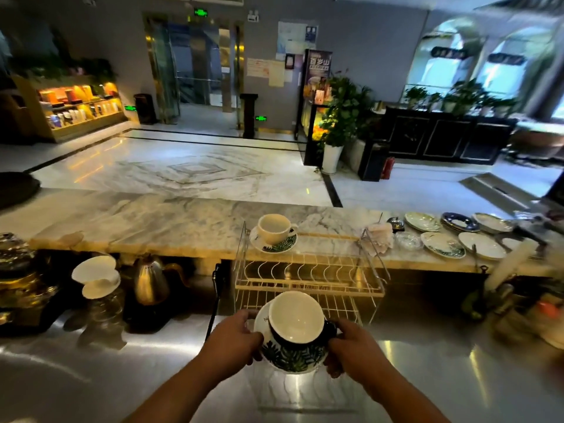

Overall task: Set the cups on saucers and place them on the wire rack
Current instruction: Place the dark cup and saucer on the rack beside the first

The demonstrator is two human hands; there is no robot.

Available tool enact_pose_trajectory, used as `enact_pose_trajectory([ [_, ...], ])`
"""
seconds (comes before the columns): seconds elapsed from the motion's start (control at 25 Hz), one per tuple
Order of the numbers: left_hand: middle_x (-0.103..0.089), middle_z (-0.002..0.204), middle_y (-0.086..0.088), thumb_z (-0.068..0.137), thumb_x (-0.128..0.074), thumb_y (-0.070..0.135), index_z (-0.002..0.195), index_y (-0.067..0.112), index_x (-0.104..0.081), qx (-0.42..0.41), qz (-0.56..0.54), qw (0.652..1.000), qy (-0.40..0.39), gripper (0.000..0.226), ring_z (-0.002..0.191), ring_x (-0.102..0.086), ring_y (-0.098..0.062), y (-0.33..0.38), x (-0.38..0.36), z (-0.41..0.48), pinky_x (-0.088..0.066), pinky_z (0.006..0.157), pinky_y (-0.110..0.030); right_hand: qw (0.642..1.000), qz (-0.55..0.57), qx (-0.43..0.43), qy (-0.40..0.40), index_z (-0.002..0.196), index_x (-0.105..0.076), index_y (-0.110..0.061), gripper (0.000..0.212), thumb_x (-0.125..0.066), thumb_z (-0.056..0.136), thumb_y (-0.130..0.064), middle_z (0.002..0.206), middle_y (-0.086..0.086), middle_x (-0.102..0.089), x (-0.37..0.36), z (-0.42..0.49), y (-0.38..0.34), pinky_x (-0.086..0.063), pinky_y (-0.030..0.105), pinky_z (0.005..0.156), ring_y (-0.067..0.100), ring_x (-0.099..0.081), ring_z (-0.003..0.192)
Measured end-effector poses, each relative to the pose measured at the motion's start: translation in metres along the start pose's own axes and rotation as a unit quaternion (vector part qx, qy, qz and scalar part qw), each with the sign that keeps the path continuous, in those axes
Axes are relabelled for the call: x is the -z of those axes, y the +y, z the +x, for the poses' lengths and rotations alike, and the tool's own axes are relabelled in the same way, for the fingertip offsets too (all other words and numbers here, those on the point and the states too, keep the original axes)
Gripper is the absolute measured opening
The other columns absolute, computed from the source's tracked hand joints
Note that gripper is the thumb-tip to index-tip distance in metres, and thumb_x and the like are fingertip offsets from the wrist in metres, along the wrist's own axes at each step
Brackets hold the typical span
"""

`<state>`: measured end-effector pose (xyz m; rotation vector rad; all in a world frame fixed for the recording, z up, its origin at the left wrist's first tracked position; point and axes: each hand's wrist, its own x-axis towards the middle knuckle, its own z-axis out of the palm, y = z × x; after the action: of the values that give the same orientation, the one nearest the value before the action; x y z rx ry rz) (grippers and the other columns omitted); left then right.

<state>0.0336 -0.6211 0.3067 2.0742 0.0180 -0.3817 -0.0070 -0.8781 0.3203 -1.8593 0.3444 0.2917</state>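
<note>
A dark cup with a white inside [295,320] sits on a leaf-patterned saucer [291,358], held in the air above the steel counter, just in front of the wire rack [308,282]. My left hand [233,338] grips the saucer's left rim. My right hand [351,346] holds the right side, by the cup's handle. A white cup [274,228] on a leaf-patterned saucer [274,244] stands on the rack's top left corner, level with the marble ledge.
Several loose saucers [442,245] lie on the marble ledge [152,221] to the right of the rack, beside a crumpled cloth [380,238]. A steel kettle [151,280] and white filter cones [96,274] stand at the left. Cluttered items crowd the right end.
</note>
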Motion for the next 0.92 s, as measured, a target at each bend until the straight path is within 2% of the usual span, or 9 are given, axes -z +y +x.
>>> enact_pose_trajectory([
  [0.16,-0.076,0.087,-0.004,0.088,-0.067,0.009,0.129,0.02,-0.058,-0.034,0.001,0.999,-0.038,0.044,0.059,-0.074,-0.012,0.022,0.008,0.026,-0.055,0.049,-0.024,0.999,0.013,-0.002,0.043,0.115,-0.065,-0.018,0.03,-0.058,0.094,0.002,0.075,0.018,-0.075,0.009,0.002,-0.016,-0.058,0.033,0.054,0.02,-0.066,0.054],
  [0.36,-0.078,0.089,-0.008,0.083,-0.065,0.008,0.129,0.019,-0.062,-0.056,-0.007,0.997,-0.05,0.047,0.06,-0.075,-0.016,0.044,0.009,0.054,-0.053,0.049,-0.025,0.997,0.033,0.012,0.065,0.103,-0.065,-0.025,0.028,-0.06,0.094,0.001,0.078,0.018,-0.074,0.022,0.011,-0.031,-0.058,0.032,0.052,0.019,-0.066,0.053],
  [0.52,-0.079,0.082,-0.009,0.081,-0.066,0.011,0.126,0.021,-0.062,-0.057,-0.009,0.997,-0.047,0.046,0.061,-0.076,-0.02,0.059,0.003,0.073,-0.057,0.051,-0.031,0.998,0.015,0.022,0.064,0.109,-0.066,-0.022,0.025,-0.059,0.096,-0.002,0.078,0.016,-0.073,0.04,0.028,-0.039,-0.059,0.032,0.055,0.017,-0.066,0.054],
  [0.76,-0.072,0.106,-0.001,0.085,-0.066,0.008,0.123,0.023,-0.065,-0.048,-0.033,0.998,-0.021,0.042,0.07,-0.078,-0.019,0.087,-0.006,0.097,-0.064,0.057,-0.034,0.998,0.002,0.043,0.039,0.121,-0.064,-0.015,0.028,-0.059,0.097,-0.003,0.089,0.022,-0.075,0.075,0.063,-0.055,-0.058,0.032,0.056,0.019,-0.068,0.058],
  [0.92,-0.075,0.092,-0.001,0.087,-0.064,0.008,0.123,0.019,-0.065,-0.054,-0.003,0.999,0.006,0.038,0.06,-0.076,-0.013,0.105,-0.018,0.115,-0.053,0.047,-0.02,0.999,0.001,0.043,0.024,0.123,-0.063,-0.015,0.031,-0.057,0.096,-0.001,0.091,0.023,-0.074,0.099,0.09,-0.066,-0.058,0.033,0.055,0.021,-0.068,0.06],
])
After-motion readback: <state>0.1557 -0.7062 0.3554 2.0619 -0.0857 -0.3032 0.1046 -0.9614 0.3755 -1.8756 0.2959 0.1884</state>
